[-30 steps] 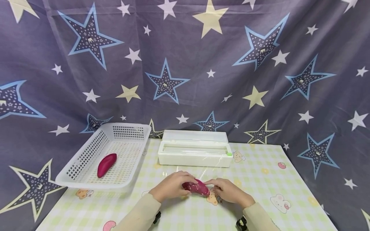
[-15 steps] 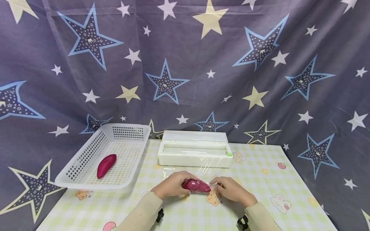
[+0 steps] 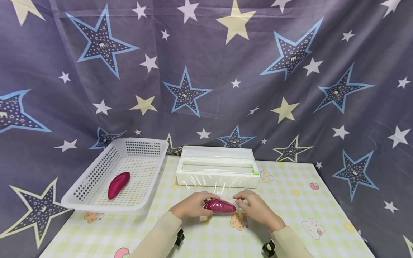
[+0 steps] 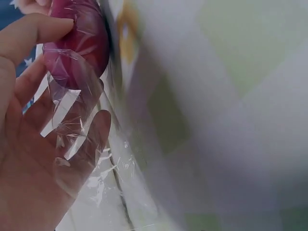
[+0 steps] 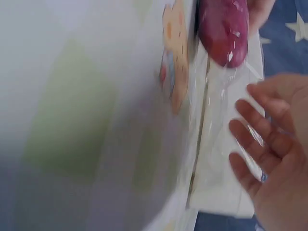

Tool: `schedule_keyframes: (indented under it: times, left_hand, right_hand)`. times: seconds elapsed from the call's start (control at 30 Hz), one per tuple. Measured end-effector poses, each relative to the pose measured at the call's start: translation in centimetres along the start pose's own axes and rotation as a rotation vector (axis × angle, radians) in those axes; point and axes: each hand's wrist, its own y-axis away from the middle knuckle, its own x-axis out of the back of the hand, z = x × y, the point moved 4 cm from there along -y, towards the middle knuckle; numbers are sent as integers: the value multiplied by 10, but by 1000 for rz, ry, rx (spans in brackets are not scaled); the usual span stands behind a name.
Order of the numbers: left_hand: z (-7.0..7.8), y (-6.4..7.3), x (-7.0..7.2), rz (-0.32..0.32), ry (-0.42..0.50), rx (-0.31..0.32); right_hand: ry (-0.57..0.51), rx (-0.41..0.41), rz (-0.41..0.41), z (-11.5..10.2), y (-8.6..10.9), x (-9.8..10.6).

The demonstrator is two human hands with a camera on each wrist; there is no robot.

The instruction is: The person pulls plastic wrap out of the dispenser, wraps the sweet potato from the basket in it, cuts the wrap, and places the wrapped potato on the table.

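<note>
In front of you hangs a purple-grey curtain printed with plain white and yellow stars, plus bigger blue-edged ones filled with dots. Your counter shows a pale green-and-white check, with a white rabbit print and a small pink fruit print over to your right. On your left you have a white perforated basket, and a smooth magenta tuber lies slantwise on its bottom.
</note>
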Motion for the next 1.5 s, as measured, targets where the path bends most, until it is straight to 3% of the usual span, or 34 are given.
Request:
schedule_keyframes:
  times: [0.13, 0.3, 0.57, 0.8, 1.0, 1.13, 1.5]
  left_hand:
    - [-6, -2, 0, -7, 48, 2]
    - [-8, -3, 0, -22, 100, 20]
    - [-10, -6, 0, -59, 102, 57]
    - [-15, -7, -1, 3, 8, 117]
    - [-14, -5, 5, 38, -43, 127]
    - [-9, -5, 11, 73, -149, 122]
    - [19, -16, 17, 233, -390, -40]
  right_hand:
    - [-69, 91, -81, -15, -4, -11]
    - [-80, 59, -146, -20, -9, -24]
    - [-50, 26, -164, -19, -17, -29]
    - [-52, 51, -208, -20, -26, -24]
    - [-58, 68, -241, -15, -36, -21]
    - [-78, 64, -273, -11, -43, -19]
    - [-136, 6, -386, -7, -58, -14]
